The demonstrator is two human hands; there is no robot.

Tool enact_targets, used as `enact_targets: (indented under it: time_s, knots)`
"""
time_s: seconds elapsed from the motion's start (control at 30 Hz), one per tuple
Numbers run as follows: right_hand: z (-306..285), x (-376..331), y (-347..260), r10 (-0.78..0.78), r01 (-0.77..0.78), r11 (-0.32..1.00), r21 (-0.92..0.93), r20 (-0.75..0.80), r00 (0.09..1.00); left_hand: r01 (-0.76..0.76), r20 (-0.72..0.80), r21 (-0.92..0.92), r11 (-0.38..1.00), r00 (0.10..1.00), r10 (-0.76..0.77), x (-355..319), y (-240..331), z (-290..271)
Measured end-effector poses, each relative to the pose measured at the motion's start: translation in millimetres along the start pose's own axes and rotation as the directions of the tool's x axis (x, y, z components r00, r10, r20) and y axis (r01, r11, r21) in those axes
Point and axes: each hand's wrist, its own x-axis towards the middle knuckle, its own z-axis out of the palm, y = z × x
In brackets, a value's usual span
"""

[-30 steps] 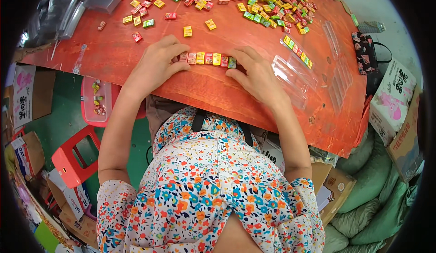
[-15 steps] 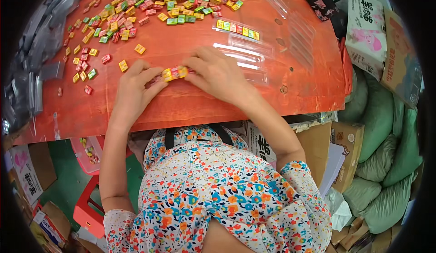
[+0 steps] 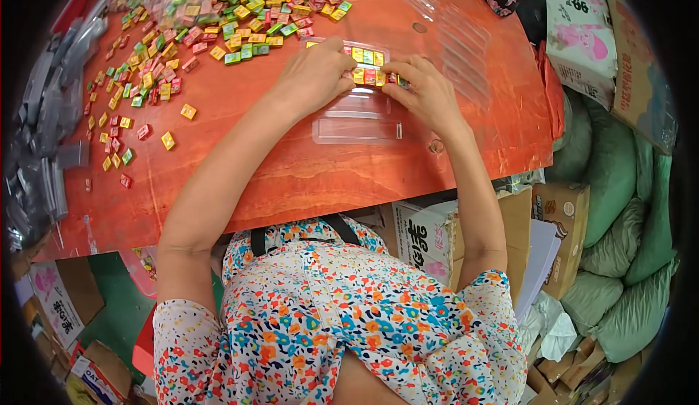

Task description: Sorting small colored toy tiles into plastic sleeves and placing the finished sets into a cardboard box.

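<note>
Hands [image 3: 368,77] now at candy-filled tray [image 3: 358,117]

A small packing workshop: an orange tabletop [image 3: 306,179] carries heaps of wrapped candies [image 3: 218,19] at the far left and clear trays [image 3: 360,117], with cardboard boxes [image 3: 561,237] and stuffed green sacks [image 3: 626,245] stacked on the right.
</note>
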Motion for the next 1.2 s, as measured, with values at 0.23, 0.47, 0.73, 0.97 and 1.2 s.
enact_targets:
  time_s: [0.23,0.47,0.73,0.97,1.2]
  knots:
    - [7.2,-7.1,13.7,0.032,-0.029,0.993,0.119,-0.022,0.999,-0.066,-0.004,-0.073,0.995,0.998,0.066,-4.6,-9.2,0.7]
    - [12.0,-18.9,3.5,-0.103,0.096,0.994,-0.046,-0.183,0.978,-0.175,-0.055,0.252,0.952,0.979,0.195,-32.3,-13.1,6.4]
    - [27.9,-17.4,-7.8,-0.248,0.263,0.954,-0.147,0.115,0.962,-0.165,0.079,0.329,0.930,0.986,0.147,-40.1,-1.0,12.9]
    - [22.6,-24.3,-9.3,-0.169,0.199,0.963,-0.183,0.167,0.971,-0.179,-0.084,0.401,0.899,0.969,0.230,-36.0,0.4,18.8]
    - [21.3,-23.5,-10.4,-0.136,0.151,0.983,-0.108,0.136,0.981,-0.204,-0.143,0.324,0.924,0.955,0.261,-16.4,-2.5,20.3]
